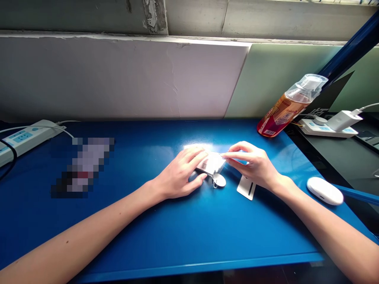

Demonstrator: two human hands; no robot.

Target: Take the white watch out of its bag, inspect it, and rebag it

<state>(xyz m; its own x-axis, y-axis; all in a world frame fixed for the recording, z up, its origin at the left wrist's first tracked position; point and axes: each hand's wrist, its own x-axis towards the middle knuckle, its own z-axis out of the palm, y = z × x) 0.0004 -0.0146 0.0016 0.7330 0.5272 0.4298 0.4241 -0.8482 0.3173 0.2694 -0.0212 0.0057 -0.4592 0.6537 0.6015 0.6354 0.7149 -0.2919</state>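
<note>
A clear card holder (pixel 211 163) with a white card and a small printed square code lies on the blue table between my hands. My left hand (pixel 183 171) rests over its left end, fingers curved across the far side and thumb by the near edge, steadying it. With thumb and fingertips pinched, my right hand (pixel 254 163) grips the holder's right end. A round white badge reel (pixel 219 180) lies at the holder's near edge, apparently attached by a clear strap. Partly hidden beneath my right hand is a white card-like piece (pixel 245 188) with a dark slot.
A spray bottle (pixel 286 106) with reddish liquid leans at the back right. Beyond it lies a power strip (pixel 328 128) with a plugged-in charger. A white rounded case (pixel 325 191) sits at the right edge. Another power strip (pixel 32 136) and a pixelated object (pixel 89 161) are on the left.
</note>
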